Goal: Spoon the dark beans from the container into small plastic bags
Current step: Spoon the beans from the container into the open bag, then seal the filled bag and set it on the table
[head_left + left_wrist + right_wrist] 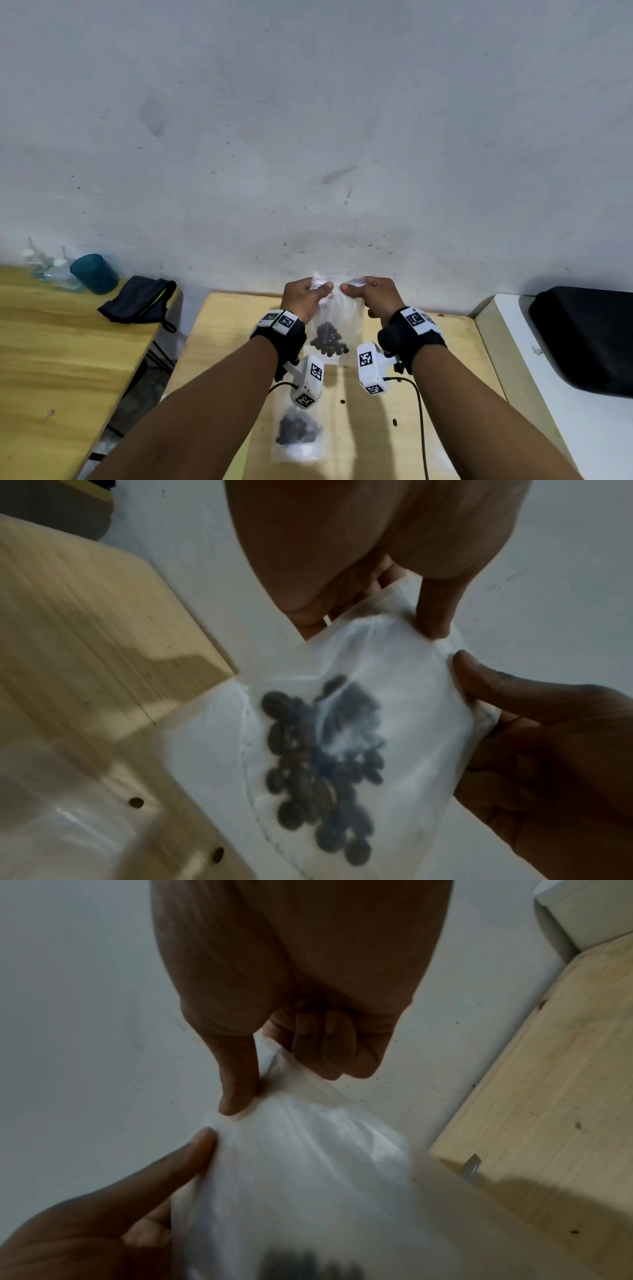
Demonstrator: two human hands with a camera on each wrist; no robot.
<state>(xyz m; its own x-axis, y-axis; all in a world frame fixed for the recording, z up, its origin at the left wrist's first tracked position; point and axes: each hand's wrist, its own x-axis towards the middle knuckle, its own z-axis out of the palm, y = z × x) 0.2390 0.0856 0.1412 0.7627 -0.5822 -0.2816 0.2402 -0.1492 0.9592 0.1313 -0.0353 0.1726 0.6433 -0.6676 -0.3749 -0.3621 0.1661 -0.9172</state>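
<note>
A small clear plastic bag (337, 308) hangs upright above the far edge of the wooden table (455, 359), with dark beans (329, 339) heaped in its bottom. My left hand (320, 287) pinches the bag's top edge at the left and my right hand (352, 287) pinches it at the right, thumbs almost meeting. In the left wrist view the beans (322, 764) show through the film under my left thumb (433, 615). In the right wrist view my right thumb (240, 1085) presses the bag's (308, 1164) rim. A second bag of beans (298, 431) lies flat nearer me. No container or spoon is in view.
Two loose beans (342, 401) lie on the table near a black cable (422, 431). On a second wooden table at the left stand a teal cup (94, 274), clear bottles (51, 270) and a black cloth (137, 303). A black object (585, 339) rests on a white surface at the right.
</note>
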